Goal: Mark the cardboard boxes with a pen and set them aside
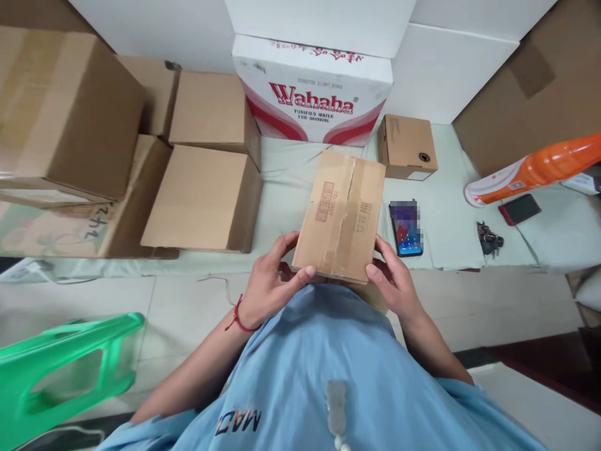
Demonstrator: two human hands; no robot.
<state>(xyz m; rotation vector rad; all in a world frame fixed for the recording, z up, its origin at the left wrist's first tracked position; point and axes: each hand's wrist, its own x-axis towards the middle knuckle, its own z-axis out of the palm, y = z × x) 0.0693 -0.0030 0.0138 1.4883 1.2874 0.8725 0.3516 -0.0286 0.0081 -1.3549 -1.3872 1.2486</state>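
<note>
I count one taped box at the front edge of the surface, held by fingers of left hand and right hand; one phone (screen lit) nearby.

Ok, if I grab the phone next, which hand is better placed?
Right, I'd say: your right hand holds the carton by its right side, close to the phone, while your left hand is across the carton from it.
</note>
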